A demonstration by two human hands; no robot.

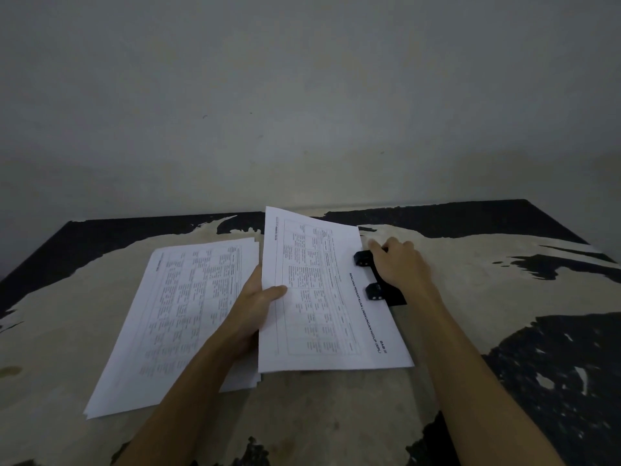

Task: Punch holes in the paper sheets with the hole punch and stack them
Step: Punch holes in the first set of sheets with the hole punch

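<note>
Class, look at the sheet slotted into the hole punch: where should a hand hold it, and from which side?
Hold the sheet at its free left edge, coming from the left, as the left hand does; its right edge sits in the hole punch under the right hand.

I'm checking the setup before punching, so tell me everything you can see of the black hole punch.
The hole punch is black and matte, with two punch heads facing the held paper sheet, whose right edge sits at or in them. It lies on the worn table, angled away from the camera. The right hand rests over its top and hides most of it.
</note>
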